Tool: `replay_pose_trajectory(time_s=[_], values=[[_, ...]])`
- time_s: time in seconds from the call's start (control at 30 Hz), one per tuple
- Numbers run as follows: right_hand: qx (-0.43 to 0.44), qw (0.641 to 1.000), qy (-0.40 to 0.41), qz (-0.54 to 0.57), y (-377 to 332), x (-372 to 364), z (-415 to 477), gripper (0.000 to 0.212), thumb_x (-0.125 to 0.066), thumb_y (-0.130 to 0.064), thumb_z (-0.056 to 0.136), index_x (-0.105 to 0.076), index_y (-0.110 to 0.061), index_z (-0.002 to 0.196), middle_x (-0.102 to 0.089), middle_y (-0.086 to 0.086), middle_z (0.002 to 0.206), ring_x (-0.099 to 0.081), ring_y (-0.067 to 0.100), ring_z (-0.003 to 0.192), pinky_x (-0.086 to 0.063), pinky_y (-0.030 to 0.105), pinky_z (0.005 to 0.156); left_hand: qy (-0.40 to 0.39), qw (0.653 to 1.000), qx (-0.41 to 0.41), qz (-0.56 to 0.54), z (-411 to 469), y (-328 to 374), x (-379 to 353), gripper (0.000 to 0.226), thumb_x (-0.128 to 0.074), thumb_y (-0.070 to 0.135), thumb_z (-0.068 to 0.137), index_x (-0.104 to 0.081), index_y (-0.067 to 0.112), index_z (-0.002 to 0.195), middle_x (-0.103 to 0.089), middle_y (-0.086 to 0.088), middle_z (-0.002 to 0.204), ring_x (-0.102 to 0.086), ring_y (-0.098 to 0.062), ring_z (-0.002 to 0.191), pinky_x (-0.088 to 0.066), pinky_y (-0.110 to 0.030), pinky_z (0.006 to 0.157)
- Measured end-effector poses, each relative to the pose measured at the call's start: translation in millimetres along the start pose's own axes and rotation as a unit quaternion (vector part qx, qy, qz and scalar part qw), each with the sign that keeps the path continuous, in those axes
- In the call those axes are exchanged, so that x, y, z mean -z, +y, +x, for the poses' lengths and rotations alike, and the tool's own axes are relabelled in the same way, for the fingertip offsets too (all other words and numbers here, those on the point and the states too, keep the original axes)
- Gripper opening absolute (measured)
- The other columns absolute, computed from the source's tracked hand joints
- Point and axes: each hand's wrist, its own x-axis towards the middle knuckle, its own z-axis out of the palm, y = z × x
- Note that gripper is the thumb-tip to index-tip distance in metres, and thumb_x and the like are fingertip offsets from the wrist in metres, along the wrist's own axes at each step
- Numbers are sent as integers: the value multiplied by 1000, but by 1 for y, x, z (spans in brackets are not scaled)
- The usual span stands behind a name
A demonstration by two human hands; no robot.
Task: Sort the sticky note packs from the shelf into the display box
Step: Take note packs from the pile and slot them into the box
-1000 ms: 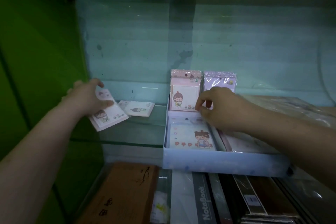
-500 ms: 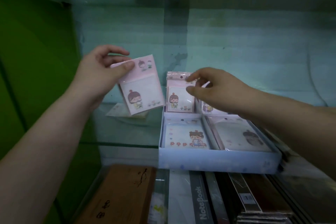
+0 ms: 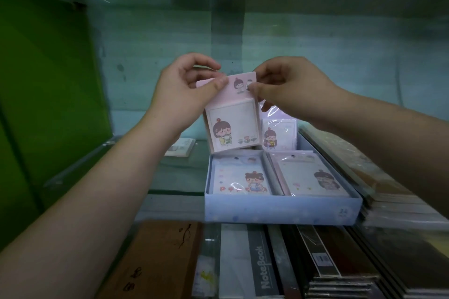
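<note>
pink pack: the pink pack point(image 3: 233, 126) is up in the air, upright, right over the back-left corner of the display box point(image 3: 279, 211), printed face toward the camera.
left hand: the left hand point(image 3: 184, 90) pinches the top-left of the header card, thumb in front, fingers curled behind.
right hand: the right hand point(image 3: 289, 90) does the same on the top-right corner.
how it'll handle: I'd guess super light. The card header looks stiff-ish and the note block gives it some body, but the glossy wrap looks slippery, so a loose pinch could slide.
where to grab: the header strip or the side edges seem best. Squeezing the middle would probably just crinkle the plastic.
in the box: a blue pack point(image 3: 240, 179) lies flat front-left, a pale pack point(image 3: 313, 177) front-right, and a purple pack point(image 3: 279, 136) stands at the back right.
in the way: the purple pack sits just beside the drop spot, so the right fingers could bump it. Can't see what's behind the held pack.
left to sort: a loose pack point(image 3: 181, 148) lies on the glass shelf point(image 3: 179, 177), left of the box.
around: a wrapped stack point(image 3: 388, 189) crowds the box's right side, and notebooks point(image 3: 264, 267) sit below.
</note>
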Motion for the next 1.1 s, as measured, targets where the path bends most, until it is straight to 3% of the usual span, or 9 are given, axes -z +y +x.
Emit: replay_pose_trajectory(time_s=[0.2, 0.33, 0.47, 0.6, 0.73, 0.8, 0.9, 1.0, 1.1], values=[[-45, 996, 55, 45, 15, -2, 13, 3, -64, -11, 88, -65, -8, 87, -71, 9, 81, -66, 19, 62, -51, 20, 52, 56, 995, 35, 73, -2, -29, 15, 6, -61, 18, 89, -61, 24, 91, -62, -2, 86, -57, -14, 75, -44, -14, 58], [-70, 993, 84, 44, 26, -4, 27, 12, -64, -9, 88, -65, -2, 97, -72, 17, 92, -68, 20, 64, -51, 16, 50, 80, 980, 79, 162, -4, -62, 39, 11, -60, 14, 86, -65, 14, 95, -57, 2, 77, -54, -18, 72, -45, -28, 71], [-80, 993, 82, 26, 38, -12, 42, 8, -65, -10, 87, -64, -7, 94, -70, 20, 94, -68, 22, 63, -58, 24, 56, 81, 946, 116, 291, -5, -94, 69, 7, -58, 16, 83, -65, 19, 84, -62, 4, 80, -59, -18, 78, -45, -28, 75], [-81, 995, 66, -4, 46, -23, 49, 5, -64, -9, 88, -61, -12, 85, -68, 17, 82, -69, 28, 64, -60, 40, 74, 70, 888, 172, 420, -11, -111, 94, 8, -56, 30, 84, -59, 25, 88, -67, 1, 96, -60, -25, 90, -49, -35, 81], [-99, 993, 52, -38, 53, -29, 54, 15, -60, -6, 86, -60, -16, 75, -69, 18, 77, -72, 36, 77, -59, 48, 77, 48, 784, 193, 588, -17, -119, 96, 37, -47, 55, 86, -56, 27, 109, -61, -5, 119, -48, -33, 112, -35, -41, 91], [-101, 992, 56, -53, 56, -27, 57, 17, -56, -4, 83, -60, -16, 73, -70, 20, 83, -71, 37, 80, -59, 50, 76, 43, 761, 188, 620, -19, -119, 93, 46, -42, 59, 87, -54, 26, 116, -58, -9, 122, -44, -34, 114, -31, -41, 89], [-105, 990, 60, -75, 60, -20, 60, 12, -54, -5, 83, -62, -12, 77, -69, 19, 84, -71, 34, 77, -60, 48, 75, 30, 741, 165, 651, -22, -118, 89, 53, -38, 63, 87, -52, 23, 118, -55, -14, 124, -43, -35, 114, -30, -42, 89], [-88, 988, 45, -118, 66, -19, 59, 7, -57, -10, 86, -63, -12, 84, -69, 12, 83, -69, 28, 73, -59, 35, 70, -23, 725, 164, 668, -23, -116, 84, 62, -39, 71, 81, -48, 24, 121, -53, -14, 126, -46, -37, 116, -31, -44, 92], [-35, 979, 17, -201, 70, -25, 55, 6, -60, -15, 87, -64, -11, 87, -64, 8, 84, -58, 25, 74, -43, 21, 55, -67, 712, 204, 668, -23, -118, 83, 75, -36, 81, 73, -44, 28, 125, -48, -14, 132, -45, -39, 122, -31, -50, 98]])
